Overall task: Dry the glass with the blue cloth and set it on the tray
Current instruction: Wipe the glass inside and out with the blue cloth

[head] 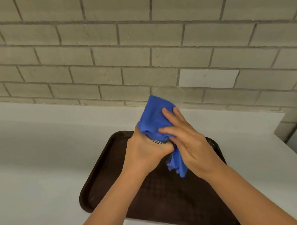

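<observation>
The glass (168,94) is held above the tray (103,179), its long axis tilting up and away, rim toward the wall (149,41). The left hand (146,151) grips its base (nearer the tray). The right hand (191,144) presses the cloth (154,116) against its side, fingers fairly straight, thumb hidden.
</observation>
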Demonstrator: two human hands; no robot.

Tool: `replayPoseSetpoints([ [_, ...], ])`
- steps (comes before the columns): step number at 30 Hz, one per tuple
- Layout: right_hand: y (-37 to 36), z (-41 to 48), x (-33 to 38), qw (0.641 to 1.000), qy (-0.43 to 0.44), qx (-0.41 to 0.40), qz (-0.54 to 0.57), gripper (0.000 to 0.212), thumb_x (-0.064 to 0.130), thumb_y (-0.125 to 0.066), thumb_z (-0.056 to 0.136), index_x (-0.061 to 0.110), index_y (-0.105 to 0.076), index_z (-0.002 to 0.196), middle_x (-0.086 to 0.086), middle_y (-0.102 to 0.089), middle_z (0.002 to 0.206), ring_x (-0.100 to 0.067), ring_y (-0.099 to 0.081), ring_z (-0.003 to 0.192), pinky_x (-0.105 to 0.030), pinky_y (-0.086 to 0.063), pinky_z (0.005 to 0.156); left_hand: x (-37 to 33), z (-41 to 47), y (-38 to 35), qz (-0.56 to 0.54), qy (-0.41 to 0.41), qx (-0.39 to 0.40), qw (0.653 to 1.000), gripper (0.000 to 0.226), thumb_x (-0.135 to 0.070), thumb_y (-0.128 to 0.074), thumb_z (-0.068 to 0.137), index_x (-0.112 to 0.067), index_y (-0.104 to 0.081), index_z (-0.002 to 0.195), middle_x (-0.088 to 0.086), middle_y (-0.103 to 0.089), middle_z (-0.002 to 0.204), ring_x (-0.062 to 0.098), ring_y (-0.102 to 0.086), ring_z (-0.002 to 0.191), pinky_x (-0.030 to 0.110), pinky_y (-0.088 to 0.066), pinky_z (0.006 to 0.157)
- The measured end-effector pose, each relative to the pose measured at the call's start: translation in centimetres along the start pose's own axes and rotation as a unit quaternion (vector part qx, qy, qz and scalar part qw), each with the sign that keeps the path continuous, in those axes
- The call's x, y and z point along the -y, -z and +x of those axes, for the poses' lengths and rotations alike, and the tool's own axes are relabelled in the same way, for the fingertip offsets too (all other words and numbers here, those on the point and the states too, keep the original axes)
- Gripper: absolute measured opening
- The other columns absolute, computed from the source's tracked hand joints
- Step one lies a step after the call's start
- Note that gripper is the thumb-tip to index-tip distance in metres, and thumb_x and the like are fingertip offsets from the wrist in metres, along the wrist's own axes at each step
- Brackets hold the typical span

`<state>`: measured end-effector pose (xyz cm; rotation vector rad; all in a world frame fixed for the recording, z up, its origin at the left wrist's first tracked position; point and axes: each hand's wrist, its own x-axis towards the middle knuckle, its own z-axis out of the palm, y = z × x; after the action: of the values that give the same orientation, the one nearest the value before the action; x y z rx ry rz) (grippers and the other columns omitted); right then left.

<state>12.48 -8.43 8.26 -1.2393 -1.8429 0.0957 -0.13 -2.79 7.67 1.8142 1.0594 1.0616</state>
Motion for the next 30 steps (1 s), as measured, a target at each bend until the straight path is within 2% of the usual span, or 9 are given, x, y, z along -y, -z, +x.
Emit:
replayPoseSetpoints([
  [2, 0.6, 1.5, -0.2, 0.998, -0.037, -0.043, 0.007, 0.031, 0.003, -0.04, 0.089, 0.006, -0.055, 0.115, 0.003, -0.024, 0.14, -0.014, -0.01, 0.139, -0.01, -0.01, 0.11, -0.2, 0.0, -0.2, -0.007, 0.01, -0.005, 1.0, 0.062, -0.032, -0.076, 0.053, -0.018, -0.053, 0.109, -0.012, -0.062, 0.081, -0.007, -0.06, 0.076, 0.0, -0.041, 0.049],
  [5, 0.9, 2.4, -0.3, 0.995, -0.063, -0.079, 0.013, 0.03, 0.001, -0.04, 0.089, 0.006, -0.055, 0.114, 0.002, -0.023, 0.14, -0.014, -0.01, 0.138, -0.006, -0.01, 0.109, -0.2, -0.2, -0.1, -0.012, 0.021, 0.007, 1.0, 0.073, -0.032, -0.077, 0.054, -0.022, -0.048, 0.12, -0.014, -0.061, 0.09, -0.001, -0.061, 0.077, 0.005, -0.045, 0.052],
  [9, -0.8, 0.0, 0.1, 1.0, 0.002, 0.0, -0.008, 0.034, 0.003, -0.041, 0.088, 0.01, -0.053, 0.119, 0.007, -0.025, 0.141, -0.006, -0.007, 0.139, -0.017, -0.009, 0.114, 0.4, 0.0, 0.1, -0.005, -0.025, 0.011, 1.0, 0.022, -0.016, -0.072, 0.063, -0.028, -0.06, 0.077, -0.012, -0.064, 0.07, -0.003, -0.061, 0.063, 0.01, -0.044, 0.057],
  [11, -0.7, 0.1, 0.1, 1.0, 0.003, 0.017, -0.014, 0.034, 0.006, -0.04, 0.089, 0.012, -0.052, 0.121, 0.008, -0.024, 0.142, -0.003, -0.007, 0.138, -0.016, -0.009, 0.113, 0.6, 0.2, 0.2, -0.021, -0.019, 0.01, 1.0, 0.018, -0.01, -0.07, 0.066, -0.024, -0.059, 0.067, -0.008, -0.063, 0.062, 0.0, -0.059, 0.057, 0.015, -0.046, 0.056],
  [15, 0.1, 3.1, 0.5, 0.994, -0.088, -0.055, 0.04, 0.033, 0.014, -0.046, 0.09, 0.022, -0.052, 0.121, 0.018, -0.024, 0.138, 0.001, -0.007, 0.136, -0.004, -0.008, 0.107, 0.3, 0.5, -0.1, -0.061, 0.019, 0.0, 0.998, 0.042, -0.027, -0.075, 0.057, -0.029, -0.054, 0.094, -0.008, -0.067, 0.082, -0.005, -0.062, 0.068, 0.004, -0.043, 0.05],
  [18, 0.1, 4.3, 0.7, 0.977, -0.146, -0.097, 0.124, 0.027, 0.026, -0.059, 0.08, 0.04, -0.057, 0.102, 0.024, -0.032, 0.132, 0.013, -0.012, 0.128, 0.006, -0.013, 0.096, 0.1, 0.1, -0.2, -0.063, 0.034, 0.0, 0.997, 0.066, -0.032, -0.077, 0.058, -0.029, -0.045, 0.115, -0.018, -0.059, 0.086, -0.008, -0.06, 0.073, -0.003, -0.039, 0.05],
  [20, -0.5, 4.4, 0.9, 0.963, -0.164, -0.131, 0.168, 0.022, 0.028, -0.066, 0.072, 0.042, -0.061, 0.088, 0.024, -0.038, 0.128, 0.016, -0.017, 0.125, 0.007, -0.017, 0.094, 0.4, 0.1, -0.3, -0.059, 0.034, -0.001, 0.998, 0.062, -0.032, -0.077, 0.058, -0.029, -0.042, 0.109, -0.014, -0.062, 0.089, -0.006, -0.061, 0.077, 0.0, -0.042, 0.052],
  [25, -2.0, 4.4, 1.7, 0.962, -0.138, -0.195, 0.135, 0.032, 0.027, -0.064, 0.077, 0.048, -0.052, 0.097, 0.023, -0.032, 0.134, 0.003, -0.019, 0.134, -0.005, -0.019, 0.104, 0.7, -0.3, -0.6, -0.052, 0.016, -0.013, 0.998, 0.066, -0.038, -0.079, 0.055, -0.023, -0.052, 0.113, -0.005, -0.068, 0.096, 0.006, -0.065, 0.085, 0.014, -0.052, 0.065],
  [30, -2.6, 4.6, 2.1, 0.956, -0.163, -0.206, 0.134, 0.056, 0.032, -0.056, 0.083, 0.039, -0.029, 0.132, 0.024, -0.009, 0.141, -0.004, -0.008, 0.139, -0.031, -0.015, 0.116, 0.8, -1.0, -0.5, -0.044, -0.003, -0.041, 0.998, 0.088, -0.037, -0.081, 0.056, -0.017, -0.04, 0.131, -0.009, -0.059, 0.108, -0.005, -0.056, 0.088, -0.005, -0.041, 0.063],
])
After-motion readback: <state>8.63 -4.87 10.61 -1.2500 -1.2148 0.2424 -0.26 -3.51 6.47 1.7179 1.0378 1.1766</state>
